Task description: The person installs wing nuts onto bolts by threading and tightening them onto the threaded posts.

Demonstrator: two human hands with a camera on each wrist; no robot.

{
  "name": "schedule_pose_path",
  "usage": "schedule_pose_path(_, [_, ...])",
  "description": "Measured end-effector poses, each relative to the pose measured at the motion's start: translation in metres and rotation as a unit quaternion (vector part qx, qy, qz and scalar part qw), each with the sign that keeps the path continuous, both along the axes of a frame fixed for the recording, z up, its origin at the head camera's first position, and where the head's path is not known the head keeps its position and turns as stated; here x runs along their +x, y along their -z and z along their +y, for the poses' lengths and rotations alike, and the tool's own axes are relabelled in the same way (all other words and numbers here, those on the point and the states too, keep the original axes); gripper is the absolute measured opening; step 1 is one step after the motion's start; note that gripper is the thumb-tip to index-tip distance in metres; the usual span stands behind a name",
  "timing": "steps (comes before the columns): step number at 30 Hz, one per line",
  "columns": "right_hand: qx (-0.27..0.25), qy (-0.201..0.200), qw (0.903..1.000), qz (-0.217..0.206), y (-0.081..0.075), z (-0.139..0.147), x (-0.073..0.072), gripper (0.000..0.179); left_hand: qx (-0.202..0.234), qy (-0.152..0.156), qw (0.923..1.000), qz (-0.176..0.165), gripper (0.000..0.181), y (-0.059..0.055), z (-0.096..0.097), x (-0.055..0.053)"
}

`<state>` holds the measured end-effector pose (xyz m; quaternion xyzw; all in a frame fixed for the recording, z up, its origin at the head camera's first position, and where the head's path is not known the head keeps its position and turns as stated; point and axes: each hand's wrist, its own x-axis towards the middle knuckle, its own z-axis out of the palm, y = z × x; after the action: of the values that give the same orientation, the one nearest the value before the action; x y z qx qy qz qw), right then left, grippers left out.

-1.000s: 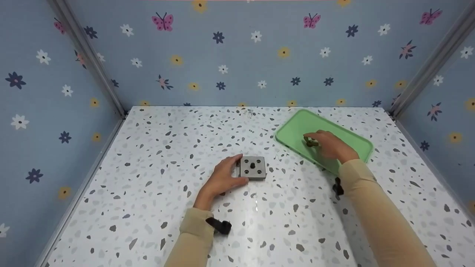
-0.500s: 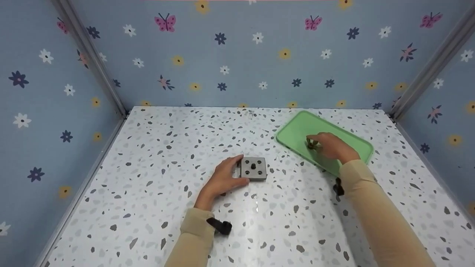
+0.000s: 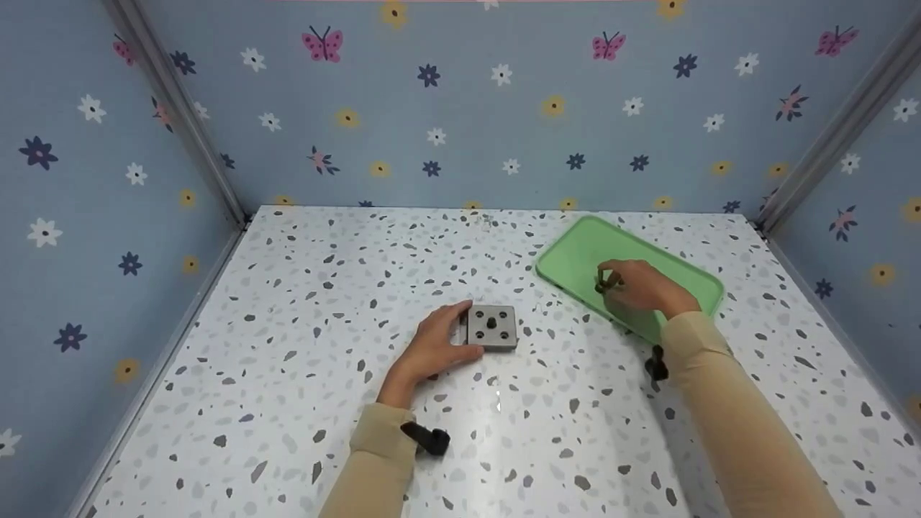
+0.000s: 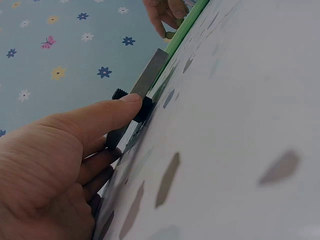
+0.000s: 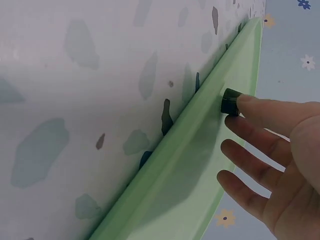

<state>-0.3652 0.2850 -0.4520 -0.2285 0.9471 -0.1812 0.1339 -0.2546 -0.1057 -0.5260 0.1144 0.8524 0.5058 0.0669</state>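
We see 3 pale blue walls: the back wall across the top of the frame, the left wall and the right wall. White, navy and yellow flowers dot them, and we count 3 pink butterflies along the top. Grey posts mark 2 corners. Below, we find a white tabletop flecked grey, with a glare at bottom centre.

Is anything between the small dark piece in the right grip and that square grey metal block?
Only the raised rim of the green rectangular tray, on the side facing the square grey metal block. Beyond it, nothing visible blocks the way; the left grip holds the block from the other side.
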Motion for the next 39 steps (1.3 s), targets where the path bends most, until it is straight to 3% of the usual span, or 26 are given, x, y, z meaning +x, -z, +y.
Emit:
schedule_pose_path(7, [-0.017,0.016,0.9996,-0.018,0.004,0.001,0.001,0.062,0.011,-0.009,0.9998,-0.017,0.093,0.001,0.002,-0.001])
schedule_pose_path(13, [-0.017,0.028,0.9991,-0.025,0.006,0.003,0.000,0.068,0.003,-0.007,0.9999,-0.011,0.093,0.002,0.003,-0.003])
schedule_pose_path(39, [-0.072,0.062,0.9953,-0.020,0.021,0.008,0.001,0.070,0.002,-0.007,0.9998,-0.016,0.094,0.001,0.002,-0.003])
